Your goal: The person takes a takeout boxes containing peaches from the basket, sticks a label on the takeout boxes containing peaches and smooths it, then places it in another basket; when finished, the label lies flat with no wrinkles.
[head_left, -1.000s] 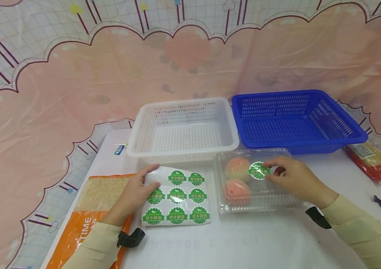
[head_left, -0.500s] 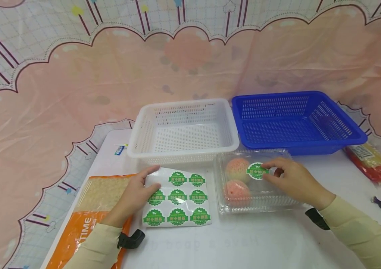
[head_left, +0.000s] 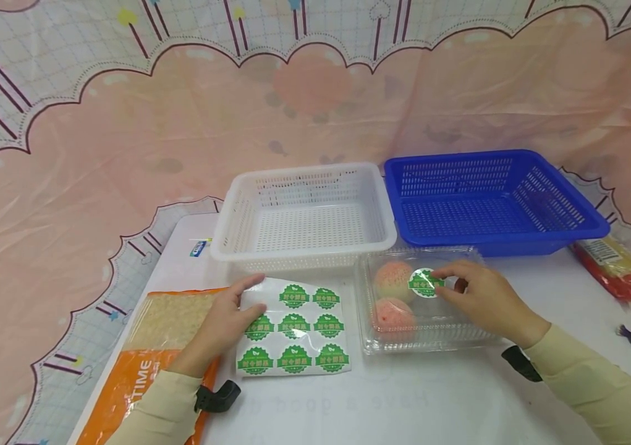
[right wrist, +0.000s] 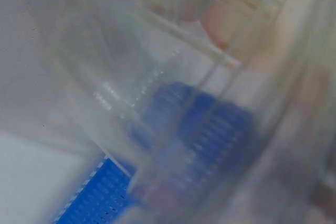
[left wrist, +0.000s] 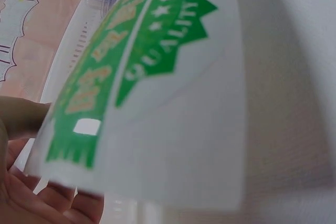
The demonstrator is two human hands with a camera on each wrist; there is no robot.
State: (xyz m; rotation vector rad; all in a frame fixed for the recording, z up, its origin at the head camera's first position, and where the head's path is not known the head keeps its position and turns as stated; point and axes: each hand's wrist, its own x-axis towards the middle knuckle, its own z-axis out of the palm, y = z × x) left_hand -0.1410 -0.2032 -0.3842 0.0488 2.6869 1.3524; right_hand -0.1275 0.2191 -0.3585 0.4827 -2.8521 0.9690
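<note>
Where the round sticker point(head_left: 425, 283) is: over about the middle of the lid of the clear box point(head_left: 437, 340), overlapping the right edge of the upper of 2 pinkish fruits point(head_left: 395, 316) as the head view sees it.
Right hand point(head_left: 476, 296): reaches in from the right, its grip pinching 1 edge of the round sticker between thumb and index finger; the sticker lies to the left of the fingertips, most of its printed face uncovered.
Sticker to lid: this looks like the relation that matters most; the printed face looks up, roughly level with the lid, but I cannot tell whether the underside touches the plastic or sits just above it.
Box axis: the long side runs left to right across the desk point(head_left: 348, 426), roughly along the line from fingertips to sticker.
Nearer hand: the right, over the box's right half; the left is apart from the box, beyond its left side.
Left hand point(head_left: 226, 321): its grip holds the sticker sheet point(head_left: 266, 293) by the left side, thumb on top; the left wrist view shows curled fingers below the bowed sheet.
Sheet: 8 stickers show, just left of the box.
Behind: the white basket point(head_left: 220, 253) and the blue basket point(head_left: 493, 238), both near the box.
Right wrist view: too blurred to check the pinch.
</note>
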